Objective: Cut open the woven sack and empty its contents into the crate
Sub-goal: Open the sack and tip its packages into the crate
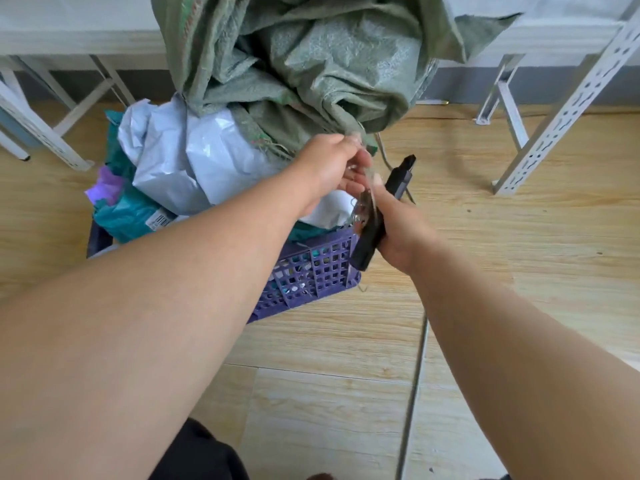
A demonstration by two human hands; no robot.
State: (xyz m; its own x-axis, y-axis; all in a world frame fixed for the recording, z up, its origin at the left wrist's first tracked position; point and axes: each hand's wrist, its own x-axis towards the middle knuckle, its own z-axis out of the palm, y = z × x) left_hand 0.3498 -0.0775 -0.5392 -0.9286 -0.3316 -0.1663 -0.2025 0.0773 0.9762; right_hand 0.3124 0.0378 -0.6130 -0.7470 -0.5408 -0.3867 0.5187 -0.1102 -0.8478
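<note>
— So where is the sack?
— Crumpled over the far side of the crate, which stands on the floor, heaped with parcels.
— And the hands?
— Left hand pinches a clear strip at the sack's lower edge; right hand is clenched round a black knife — just beside the crate's right corner.

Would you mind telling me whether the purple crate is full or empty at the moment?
Full: the purple crate is heaped above its rim with white and teal parcels, and the green woven sack slumps on top.
</note>
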